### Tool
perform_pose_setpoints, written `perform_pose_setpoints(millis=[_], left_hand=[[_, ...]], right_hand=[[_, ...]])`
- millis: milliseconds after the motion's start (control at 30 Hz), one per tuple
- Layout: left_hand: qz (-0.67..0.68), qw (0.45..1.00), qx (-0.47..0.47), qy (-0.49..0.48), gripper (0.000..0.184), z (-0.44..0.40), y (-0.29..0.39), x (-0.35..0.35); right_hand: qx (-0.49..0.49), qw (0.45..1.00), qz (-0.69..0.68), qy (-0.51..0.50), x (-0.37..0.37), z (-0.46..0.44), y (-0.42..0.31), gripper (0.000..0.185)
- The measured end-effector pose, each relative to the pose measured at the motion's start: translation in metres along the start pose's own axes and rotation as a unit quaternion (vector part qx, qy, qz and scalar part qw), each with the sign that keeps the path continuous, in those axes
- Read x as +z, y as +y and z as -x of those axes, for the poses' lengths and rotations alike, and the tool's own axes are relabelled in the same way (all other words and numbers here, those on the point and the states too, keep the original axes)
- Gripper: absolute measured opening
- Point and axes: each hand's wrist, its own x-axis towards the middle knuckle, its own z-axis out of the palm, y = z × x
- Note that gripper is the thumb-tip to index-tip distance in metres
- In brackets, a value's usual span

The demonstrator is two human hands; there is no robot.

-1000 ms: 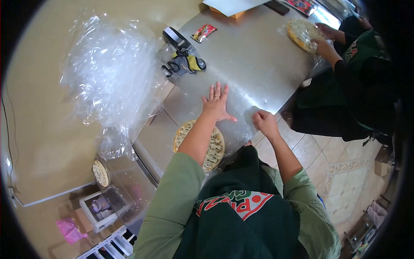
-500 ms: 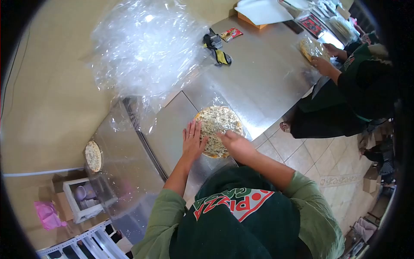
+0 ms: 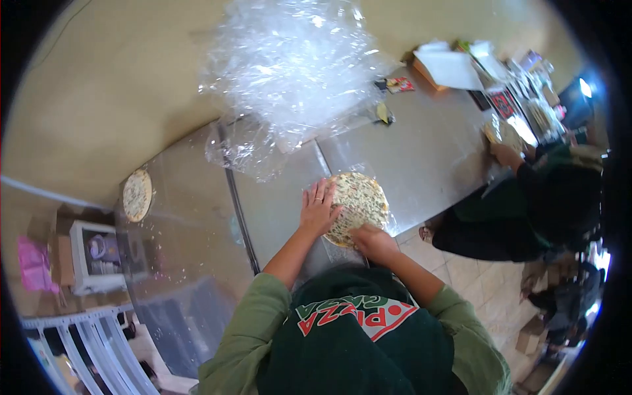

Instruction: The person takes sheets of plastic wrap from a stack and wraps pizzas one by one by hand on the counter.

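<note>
A round pizza (image 3: 359, 205) with pale, crumbly topping lies in clear plastic wrap on the steel table in front of me. My left hand (image 3: 318, 210) rests on its left edge, fingers stretched out and pressed flat. At the pizza's near edge is my right hand (image 3: 374, 243), its fingers curled in and touching the wrap; whatever they hold is hidden. Glossy film sticks out a little past the pizza's rim. Farther left on the table, a second pizza (image 3: 137, 195) sits near the wall.
A big heap of clear plastic bags (image 3: 296, 72) stands beyond the pizza. Crumbs dot the left steel tabletop (image 3: 191, 230). A co-worker (image 3: 533, 191) at the right holds another wrapped pizza (image 3: 504, 134). Papers and a box (image 3: 447, 69) lie at the back right.
My right hand has moved from over the pizza's middle down to its near edge. My left hand stays on the pizza. The view has turned and shifted left.
</note>
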Motion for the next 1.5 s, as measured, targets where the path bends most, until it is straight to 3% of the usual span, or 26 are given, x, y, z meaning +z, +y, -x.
perform_pose_setpoints(millis=[33, 133, 200, 267, 400, 500, 567, 633, 700, 767, 867, 933, 967, 1033, 1067, 1200, 1233, 1267, 1300, 1367, 1433, 1467, 1500], left_hand=[[0.019, 0.999, -0.040, 0.010, 0.062, 0.009, -0.001, -0.003], [0.115, 0.978, -0.155, 0.076, 0.061, 0.043, 0.000, -0.009], [0.241, 0.937, -0.195, 0.159, 0.059, 0.062, 0.007, 0.004], [0.362, 0.874, -0.234, 0.222, 0.057, 0.068, 0.013, 0.028], [0.615, 0.676, -0.310, 0.261, 0.055, 0.053, 0.026, 0.049], [0.615, 0.645, -0.375, 0.255, 0.058, 0.036, 0.043, 0.030], [0.667, 0.624, -0.354, 0.200, 0.058, 0.018, 0.085, -0.021], [0.614, 0.704, -0.311, 0.175, 0.056, 0.001, 0.098, -0.023], [0.439, 0.851, -0.234, 0.169, 0.053, -0.010, 0.083, 0.005], [0.199, 0.926, -0.108, 0.303, 0.058, -0.026, 0.096, -0.050], [0.004, 0.908, -0.041, 0.417, 0.058, -0.039, 0.082, -0.130], [-0.096, 0.875, -0.027, 0.473, 0.059, -0.045, 0.055, -0.166], [-0.138, 0.863, -0.032, 0.485, 0.059, -0.049, 0.041, -0.180], [-0.257, 0.873, -0.102, 0.403, 0.060, -0.060, 0.027, -0.207], [-0.314, 0.868, -0.139, 0.358, 0.060, -0.061, 0.022, -0.219], [-0.251, 0.926, -0.007, 0.281, 0.035, -0.075, -0.005, -0.224], [-0.223, 0.923, 0.005, 0.312, 0.020, -0.079, -0.008, -0.219], [-0.113, 0.925, 0.054, 0.358, 0.011, -0.078, -0.009, -0.220], [-0.119, 0.922, 0.099, 0.355, 0.009, -0.078, -0.011, -0.223], [-0.048, 0.936, 0.060, 0.344, 0.012, -0.083, -0.009, -0.218], [-0.025, 0.896, 0.048, 0.441, 0.016, -0.099, -0.014, -0.198], [0.031, 0.929, 0.013, 0.369, 0.015, -0.085, 0.002, -0.218], [0.086, 0.911, -0.021, 0.402, 0.016, -0.084, 0.011, -0.215]], right_hand=[[-0.012, 0.999, -0.025, 0.045, -0.008, -0.007, 0.007, 0.030], [0.120, 0.969, -0.046, 0.211, -0.021, -0.031, 0.053, 0.026], [0.322, 0.920, -0.213, 0.064, -0.033, -0.047, 0.076, 0.039], [0.306, 0.887, -0.343, -0.042, -0.016, -0.057, 0.119, 0.045], [0.285, 0.786, -0.548, -0.029, -0.012, -0.066, 0.099, 0.051], [0.301, 0.730, -0.613, -0.020, -0.009, -0.060, 0.099, 0.055], [0.297, 0.729, -0.616, 0.014, -0.019, -0.051, 0.112, 0.056], [0.295, 0.730, -0.616, 0.026, -0.055, -0.046, 0.131, 0.057], [0.284, 0.738, -0.610, 0.052, -0.082, -0.040, 0.171, 0.056], [0.277, 0.772, -0.564, 0.094, -0.097, -0.029, 0.224, 0.056], [0.253, 0.859, -0.424, 0.134, -0.120, -0.019, 0.305, 0.061], [0.323, 0.929, -0.061, 0.172, -0.150, -0.021, 0.307, 0.056], [0.320, 0.929, 0.007, 0.187, -0.160, -0.023, 0.294, 0.058], [0.306, 0.915, 0.146, 0.220, -0.171, -0.031, 0.257, 0.062], [0.296, 0.919, 0.184, 0.187, -0.165, -0.036, 0.248, 0.062], [0.284, 0.925, 0.254, 0.011, -0.104, -0.040, 0.247, 0.064], [0.317, 0.917, 0.239, -0.043, -0.099, -0.044, 0.257, 0.063], [0.289, 0.932, 0.219, -0.010, -0.107, -0.064, 0.246, 0.063], [0.259, 0.945, 0.199, 0.021, -0.118, -0.086, 0.232, 0.063], [0.073, 0.963, 0.103, 0.237, -0.158, -0.116, 0.126, 0.065], [-0.122, 0.956, 0.102, 0.247, -0.175, -0.150, 0.019, 0.066], [-0.215, 0.938, 0.099, 0.252, -0.176, -0.169, -0.022, 0.067], [-0.218, 0.944, 0.110, 0.221, -0.169, -0.191, -0.047, 0.067]])
